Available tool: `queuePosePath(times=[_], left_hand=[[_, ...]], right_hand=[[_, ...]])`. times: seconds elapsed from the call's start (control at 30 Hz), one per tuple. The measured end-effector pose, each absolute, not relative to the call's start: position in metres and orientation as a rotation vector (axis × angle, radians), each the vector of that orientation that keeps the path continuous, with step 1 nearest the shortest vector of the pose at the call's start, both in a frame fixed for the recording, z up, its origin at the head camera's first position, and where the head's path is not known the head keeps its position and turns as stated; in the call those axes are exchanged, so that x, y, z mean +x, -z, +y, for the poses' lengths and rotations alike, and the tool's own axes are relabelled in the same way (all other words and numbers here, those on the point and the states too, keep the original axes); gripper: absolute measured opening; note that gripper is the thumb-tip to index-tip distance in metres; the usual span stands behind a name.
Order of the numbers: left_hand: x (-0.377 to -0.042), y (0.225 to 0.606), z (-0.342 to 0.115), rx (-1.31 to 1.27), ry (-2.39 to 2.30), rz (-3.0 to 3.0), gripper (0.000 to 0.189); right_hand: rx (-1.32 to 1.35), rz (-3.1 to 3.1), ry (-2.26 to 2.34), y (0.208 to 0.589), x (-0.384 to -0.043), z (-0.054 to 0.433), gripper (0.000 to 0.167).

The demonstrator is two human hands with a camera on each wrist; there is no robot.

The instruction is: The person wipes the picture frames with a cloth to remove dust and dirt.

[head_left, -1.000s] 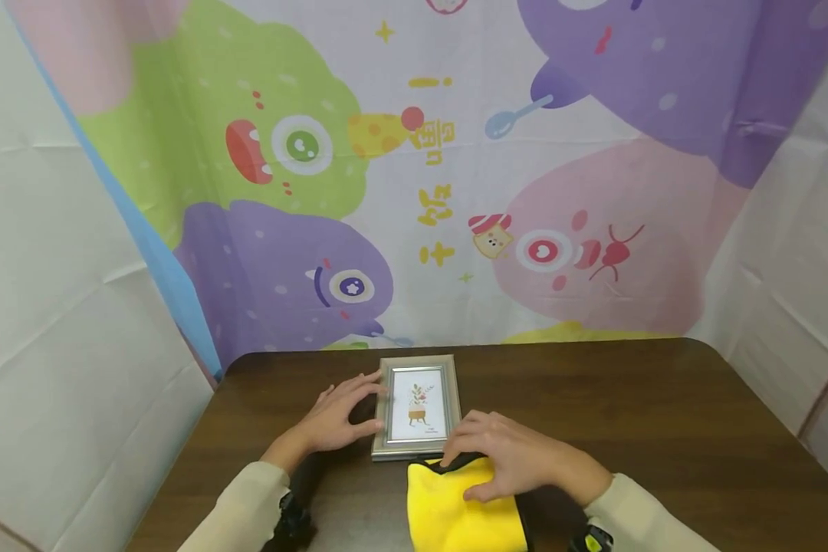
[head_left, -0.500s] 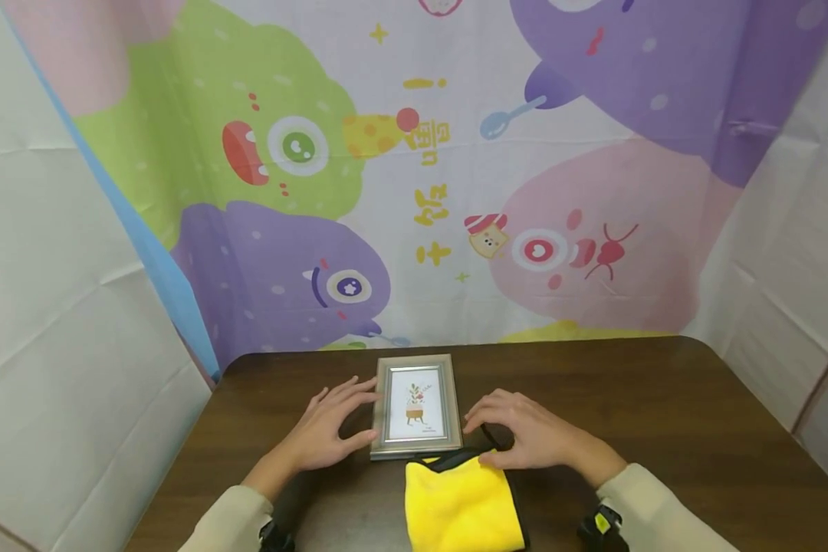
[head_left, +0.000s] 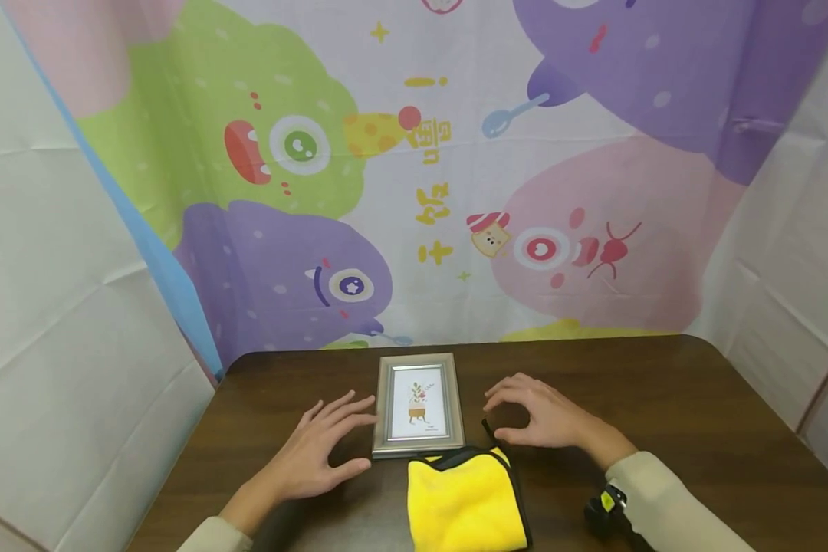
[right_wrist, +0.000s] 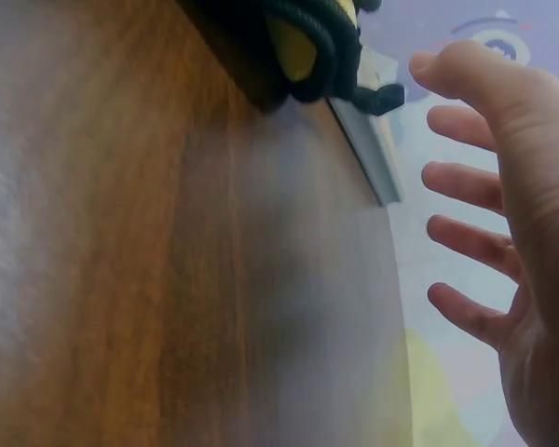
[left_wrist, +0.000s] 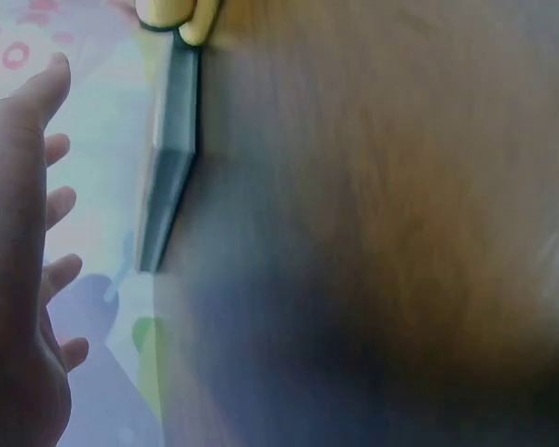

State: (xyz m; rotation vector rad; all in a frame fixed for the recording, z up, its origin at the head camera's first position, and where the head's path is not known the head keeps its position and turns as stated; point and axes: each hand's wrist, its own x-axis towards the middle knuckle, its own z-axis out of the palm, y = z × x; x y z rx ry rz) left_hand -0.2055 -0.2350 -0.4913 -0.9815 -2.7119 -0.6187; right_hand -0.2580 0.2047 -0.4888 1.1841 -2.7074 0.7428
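A picture frame (head_left: 417, 406) with a silvery-beige border and a potted-plant print lies face up toward the back of the table. Just in front of it sits a folded yellow cloth (head_left: 465, 502) with black edging and a small black loop at its far right corner. My left hand (head_left: 317, 448) is spread at the frame's left side, fingertips close to the border. Right of the frame and cloth, my right hand (head_left: 541, 414) hovers with loosely bent fingers and nothing in them. Both wrist views show the fingers apart from the frame (left_wrist: 172, 130) and the cloth (right_wrist: 298, 47).
The dark wooden table (head_left: 648, 429) has rounded far corners. A cartoon-printed curtain (head_left: 441, 307) hangs right behind its back edge, and pale panels (head_left: 76, 345) stand on both sides. A dark device (head_left: 603, 510) is strapped at my right wrist.
My right hand has let go of the cloth and moved up and right. My left hand has drawn back a little from the frame, down and left. The cloth now lies flatter.
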Motion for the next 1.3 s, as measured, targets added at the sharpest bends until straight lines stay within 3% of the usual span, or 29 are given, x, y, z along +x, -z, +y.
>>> queuePosePath(times=[0.57, 1.3], left_hand=[[-0.174, 0.483, -0.209, -1.284, 0.534, -2.567, 0.062], [-0.158, 0.476, -0.14, -1.813, 0.413, -2.525, 0.063]], right_hand=[[1.035, -2.79, -0.787, 0.5, -0.285, 0.196, 0.038], [1.161, -2.844, -0.91, 0.502, -0.305, 0.164, 0.051]])
